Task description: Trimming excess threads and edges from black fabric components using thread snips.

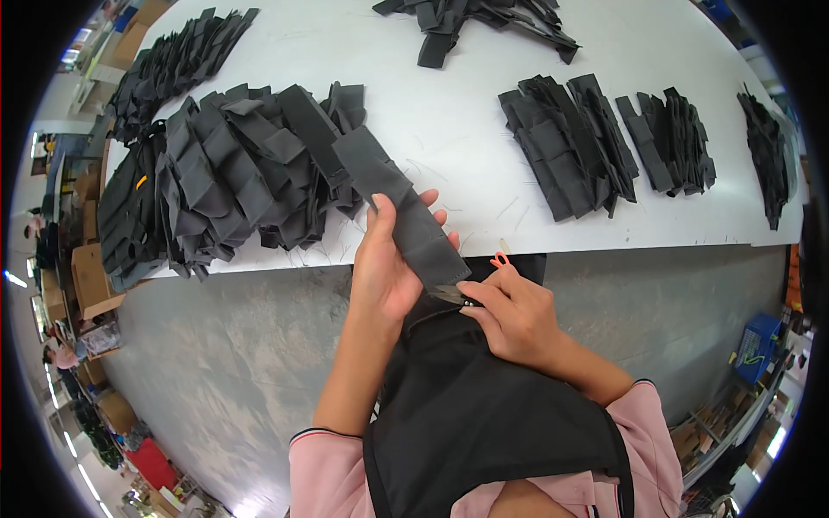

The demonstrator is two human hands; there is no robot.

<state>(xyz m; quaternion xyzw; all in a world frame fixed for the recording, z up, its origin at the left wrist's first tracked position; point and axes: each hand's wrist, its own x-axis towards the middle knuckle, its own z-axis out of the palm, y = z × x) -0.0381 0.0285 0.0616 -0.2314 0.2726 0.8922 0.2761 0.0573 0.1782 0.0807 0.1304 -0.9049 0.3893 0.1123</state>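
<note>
My left hand [393,263] is closed round a dark grey fabric strip [423,237], thumb on top and fingers showing past its far edge. The strip slants from the heap at the left down to my right hand [516,318]. That hand grips a pair of small thread snips [447,294] with a metal blade, which lies against the strip's near end. An orange loop [500,258] sticks out above the right fingers. Left of my left hand, a large heap of folded dark strips [233,164] reaches the table's front edge; the held strip's far end overlaps it.
The white table [432,129] has its front edge just beyond my hands. More dark strips lie in a pile [570,142] at the right, a smaller pile [669,138] beside it, a bundle [764,155] at the far right and a loose pile [484,22] at the back. Loose threads are scattered about.
</note>
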